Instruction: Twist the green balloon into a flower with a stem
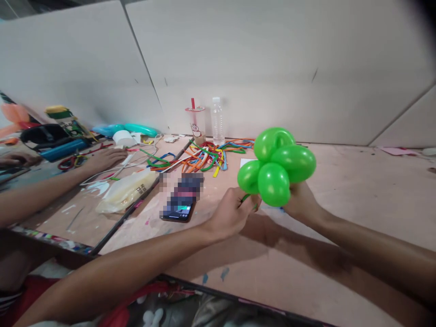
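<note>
A green balloon (274,184) twisted into several round bubbles is held up over the table, right of the middle. My left hand (233,211) is closed at its lower left, with a thin green end of the balloon showing between thumb and fingers. Behind the bubbles on the right, my right hand (303,202) is against the balloon and appears to grip it. The bubbles hide most of that hand's fingers.
Loose uninflated balloons (200,159) lie by a lidded cup (196,125) and a clear bottle (217,122). A phone (179,211) lies left of my left hand. Farther left are a plastic bag (124,190) and another person's hand (105,158). A white wall (272,59) stands behind.
</note>
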Available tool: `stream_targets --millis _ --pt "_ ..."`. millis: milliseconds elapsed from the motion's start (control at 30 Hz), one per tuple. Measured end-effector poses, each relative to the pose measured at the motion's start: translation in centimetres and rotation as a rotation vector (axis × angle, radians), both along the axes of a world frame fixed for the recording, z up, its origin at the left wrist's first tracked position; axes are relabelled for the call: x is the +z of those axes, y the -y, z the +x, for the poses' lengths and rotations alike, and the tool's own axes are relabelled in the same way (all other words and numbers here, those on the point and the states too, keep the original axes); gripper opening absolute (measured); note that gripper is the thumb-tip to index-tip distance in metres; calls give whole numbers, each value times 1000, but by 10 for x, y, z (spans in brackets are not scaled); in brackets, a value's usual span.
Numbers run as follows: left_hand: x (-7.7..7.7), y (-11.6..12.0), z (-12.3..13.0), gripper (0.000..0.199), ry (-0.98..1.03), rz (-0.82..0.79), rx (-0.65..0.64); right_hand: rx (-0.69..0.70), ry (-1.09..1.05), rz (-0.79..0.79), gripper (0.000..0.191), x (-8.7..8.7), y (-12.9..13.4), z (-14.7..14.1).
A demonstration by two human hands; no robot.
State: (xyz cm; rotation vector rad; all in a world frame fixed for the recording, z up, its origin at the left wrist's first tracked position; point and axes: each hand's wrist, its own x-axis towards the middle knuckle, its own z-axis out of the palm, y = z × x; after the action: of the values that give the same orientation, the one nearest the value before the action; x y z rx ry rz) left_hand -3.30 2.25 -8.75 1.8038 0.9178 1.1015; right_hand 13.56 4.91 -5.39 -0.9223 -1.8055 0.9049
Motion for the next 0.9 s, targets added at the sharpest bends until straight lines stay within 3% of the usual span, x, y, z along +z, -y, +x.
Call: stream_targets --millis 133,233,367,567,733,900 --pt "0 -1 0 45 4 -18 25 1 0 -117 62 3 -6 1" --pt "0 -5 -2 46 -18 -56 32 35 42 -153 61 9 -17 7" --pt "4 -11 -5 39 34 -102 -21 76 165 -124 61 18 -25 16" --pt "11 -11 0 40 237 -141 -80 77 451 14 54 18 -15 16" --pt "15 -5 2 39 289 -242 -117 242 159 -96 50 17 -10 9" --pt "19 -1 0 25 316 -326 -134 176 -116 -139 45 15 -2 -2"
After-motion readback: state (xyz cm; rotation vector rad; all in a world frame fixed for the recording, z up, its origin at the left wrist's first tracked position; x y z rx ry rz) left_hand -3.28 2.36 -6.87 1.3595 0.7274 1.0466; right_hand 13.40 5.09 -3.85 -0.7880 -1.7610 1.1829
